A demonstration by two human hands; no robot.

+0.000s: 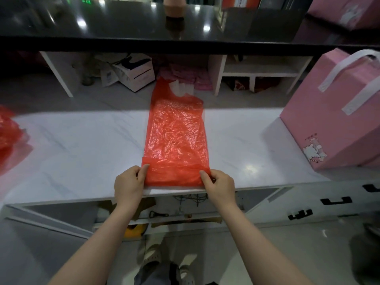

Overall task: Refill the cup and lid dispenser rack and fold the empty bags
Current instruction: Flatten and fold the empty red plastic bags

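A red plastic bag [175,132] lies flat and lengthwise on the white counter [82,145], its handles pointing away from me. Its near end is folded over into a narrow strip at the counter's front edge. My left hand [130,183] pinches the left corner of that folded strip, and my right hand [219,185] pinches the right corner. No cup or lid dispenser rack is in view.
Another crumpled red bag [10,136] lies at the counter's left edge. A large pink gift bag [337,112] with white handles stands at the right. A black shelf [144,23] runs overhead at the back, with cubbies and boxes below it.
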